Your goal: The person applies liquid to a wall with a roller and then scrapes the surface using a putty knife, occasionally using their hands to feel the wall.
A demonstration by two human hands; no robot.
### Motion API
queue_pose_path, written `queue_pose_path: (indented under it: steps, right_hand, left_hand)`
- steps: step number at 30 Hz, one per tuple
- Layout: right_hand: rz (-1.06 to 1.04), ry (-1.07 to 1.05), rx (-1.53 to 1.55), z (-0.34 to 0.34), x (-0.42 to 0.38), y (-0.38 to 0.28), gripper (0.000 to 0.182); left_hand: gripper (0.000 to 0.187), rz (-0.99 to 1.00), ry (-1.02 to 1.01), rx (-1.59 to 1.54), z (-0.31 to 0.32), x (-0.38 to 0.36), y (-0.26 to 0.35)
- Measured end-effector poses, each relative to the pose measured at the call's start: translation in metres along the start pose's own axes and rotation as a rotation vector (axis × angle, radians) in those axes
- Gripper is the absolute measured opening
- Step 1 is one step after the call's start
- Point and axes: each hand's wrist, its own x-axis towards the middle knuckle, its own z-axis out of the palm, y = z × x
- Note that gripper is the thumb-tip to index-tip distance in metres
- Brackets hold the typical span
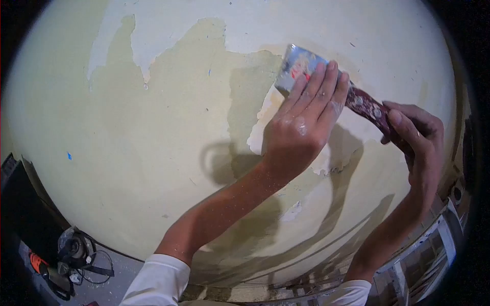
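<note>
My right hand is wrapped round the dark red, riveted handle of a paint scraper. Its flat metal blade, smeared with paint residue, lies against the wall at the edge of a peeled patch. My left hand rests on the blade with its fingers stretched out flat, covering the blade's lower part. White dust marks the knuckles. Yellowish paint remains on much of the wall, and ragged-edged pale areas show around the scraper.
Low on the left, a dark panel leans by the wall. Near it on the floor are an orange-and-black tool and a black item with a cord. A pale ladder-like frame stands at the lower right.
</note>
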Motion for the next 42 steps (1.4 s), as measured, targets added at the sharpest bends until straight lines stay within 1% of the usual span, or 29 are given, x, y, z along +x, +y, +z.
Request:
queue_pose_path:
  steps: [1, 3, 7, 9, 10, 12, 15, 19, 21, 22, 23, 25, 26, 27, 29, 30, 31, 32, 33, 34, 35, 36, 37, 39, 40, 41, 42]
  right_hand:
    - [-0.007, 0.008, 0.001, -0.003, -0.001, 0.000, 0.028]
    - [0.051, 0.028, -0.039, -0.007, 0.000, -0.003, 0.027]
    - [0.026, 0.022, -0.021, -0.002, -0.003, -0.005, 0.027]
    - [0.047, -0.067, -0.016, -0.008, -0.001, -0.002, 0.027]
    - [0.035, -0.064, -0.009, -0.005, 0.000, -0.005, 0.027]
    - [0.054, 0.008, -0.031, 0.002, -0.004, -0.008, 0.027]
    - [0.066, -0.013, -0.025, -0.003, -0.010, -0.003, 0.026]
    - [0.056, -0.045, 0.047, 0.001, -0.008, 0.004, 0.026]
    - [0.052, -0.039, 0.039, 0.001, -0.016, 0.006, 0.026]
    - [0.077, -0.042, 0.013, -0.006, -0.010, 0.011, 0.026]
    - [0.072, -0.045, 0.017, 0.002, -0.004, 0.011, 0.026]
    - [-0.128, -0.143, 0.022, 0.029, -0.001, 0.010, 0.029]
    - [-0.110, -0.135, 0.018, 0.034, -0.003, 0.006, 0.029]
    - [-0.100, -0.132, 0.021, 0.025, -0.009, 0.006, 0.029]
    - [-0.103, -0.099, -0.031, 0.006, -0.027, 0.005, 0.029]
    - [-0.022, 0.019, -0.009, 0.005, -0.042, 0.011, 0.028]
    - [0.041, 0.087, 0.040, 0.006, -0.059, 0.024, 0.030]
    - [0.049, 0.126, -0.002, 0.004, -0.077, 0.038, 0.029]
    - [0.177, 0.177, -0.053, 0.002, -0.097, 0.054, 0.027]
    - [0.200, 0.293, 0.039, 0.007, -0.117, 0.079, 0.025]
    - [0.165, 0.389, 0.103, 0.010, -0.134, 0.106, 0.026]
    - [0.217, 0.389, 0.256, 0.010, -0.149, 0.121, 0.030]
    - [0.210, 0.387, 0.255, 0.004, -0.147, 0.125, 0.030]
    - [0.242, 0.325, 0.330, -0.005, -0.145, 0.129, 0.033]
    - [0.202, 0.383, 0.345, -0.009, -0.138, 0.130, 0.033]
    - [0.148, 0.396, 0.344, -0.012, -0.128, 0.124, 0.032]
    - [0.091, 0.410, 0.345, -0.014, -0.117, 0.117, 0.031]
  left_hand:
    - [0.049, 0.009, 0.005, -0.002, 0.001, -0.001, 0.000]
    - [0.050, -0.035, 0.021, -0.081, 0.002, -0.005, 0.004]
    - [0.052, -0.059, 0.005, -0.032, -0.001, -0.008, 0.000]
    - [0.039, 0.030, -0.021, 0.036, -0.001, -0.010, -0.003]
    - [0.039, 0.041, -0.016, 0.043, -0.001, -0.008, -0.006]
    - [0.038, -0.017, 0.002, 0.047, -0.002, -0.010, -0.003]
    - [0.037, 0.028, 0.005, 0.065, 0.000, -0.014, -0.003]
    - [0.036, 0.028, 0.016, 0.059, -0.001, -0.015, -0.010]
    - [0.035, 0.085, -0.007, 0.030, -0.004, -0.019, -0.009]
    - [0.038, 0.027, -0.031, -0.013, -0.003, -0.019, 0.001]
    - [0.038, 0.029, -0.030, -0.007, -0.004, -0.017, -0.007]
    - [0.042, 0.042, 0.193, 0.091, -0.009, -0.017, -0.032]
    - [0.045, 0.014, 0.185, 0.053, -0.013, -0.016, -0.037]
    - [0.045, 0.013, 0.175, 0.048, -0.013, -0.019, -0.031]
    - [0.043, 0.099, -0.096, -0.016, -0.022, -0.027, -0.016]
    - [0.042, 0.050, -0.155, -0.032, -0.022, -0.034, 0.001]
    - [0.041, -0.005, -0.217, -0.095, -0.026, -0.045, 0.015]
    - [0.041, -0.058, -0.281, -0.166, -0.032, -0.058, 0.029]
    - [0.040, -0.097, -0.365, -0.259, -0.044, -0.080, 0.043]
    - [0.039, -0.128, -0.440, -0.347, -0.058, -0.106, 0.054]
    - [0.035, -0.142, -0.513, -0.392, -0.074, -0.134, 0.066]
    - [0.032, -0.156, -0.585, -0.437, -0.085, -0.154, 0.073]
    - [0.032, -0.155, -0.579, -0.434, -0.091, -0.163, 0.071]
    - [0.034, -0.303, -0.649, -0.369, -0.099, -0.158, 0.071]
    - [0.036, -0.194, -0.544, -0.324, -0.097, -0.153, 0.064]
    - [0.038, -0.086, -0.437, -0.276, -0.093, -0.116, 0.052]
    - [0.042, -0.063, -0.422, -0.212, -0.090, -0.083, 0.049]
